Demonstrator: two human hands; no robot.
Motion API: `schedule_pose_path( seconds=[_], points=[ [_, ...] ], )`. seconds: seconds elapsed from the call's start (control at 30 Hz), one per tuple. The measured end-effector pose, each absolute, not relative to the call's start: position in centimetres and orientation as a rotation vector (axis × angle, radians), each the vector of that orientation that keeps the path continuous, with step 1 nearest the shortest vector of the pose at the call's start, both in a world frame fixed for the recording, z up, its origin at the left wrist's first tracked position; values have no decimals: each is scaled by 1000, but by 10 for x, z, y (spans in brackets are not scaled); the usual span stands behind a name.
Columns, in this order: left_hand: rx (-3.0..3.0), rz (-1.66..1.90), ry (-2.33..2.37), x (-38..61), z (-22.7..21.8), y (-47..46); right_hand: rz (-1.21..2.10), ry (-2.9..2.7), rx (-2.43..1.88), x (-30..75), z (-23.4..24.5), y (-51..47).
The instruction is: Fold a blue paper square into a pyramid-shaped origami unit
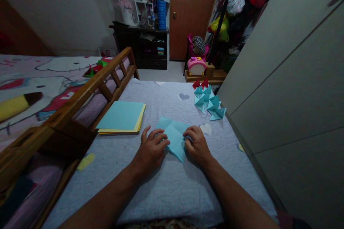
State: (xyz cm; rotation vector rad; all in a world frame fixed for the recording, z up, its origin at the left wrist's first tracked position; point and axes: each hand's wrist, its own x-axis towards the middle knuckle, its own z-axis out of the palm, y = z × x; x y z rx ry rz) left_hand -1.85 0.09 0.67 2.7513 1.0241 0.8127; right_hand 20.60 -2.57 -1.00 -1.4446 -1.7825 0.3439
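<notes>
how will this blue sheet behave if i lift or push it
The blue sheet looks thin and creased, so it is probably very light and droopy away from its folds. The left hand and right hand press it on a quilted cover; pushed, it would likely buckle rather than slide.

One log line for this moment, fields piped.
left hand: flat on blue paper | right hand: fingers curled at its right edge | paper stack: left, untouched | folded pieces: far right
</notes>
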Motion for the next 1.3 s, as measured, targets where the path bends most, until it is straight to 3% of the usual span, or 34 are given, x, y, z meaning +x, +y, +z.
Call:
schedule_pose_path(
  seconds=[1.3],
  points=[
    [2789, 890, 809, -19, 5, 4, 291, -1750, -1405, 207, -8, -29]
  ],
)
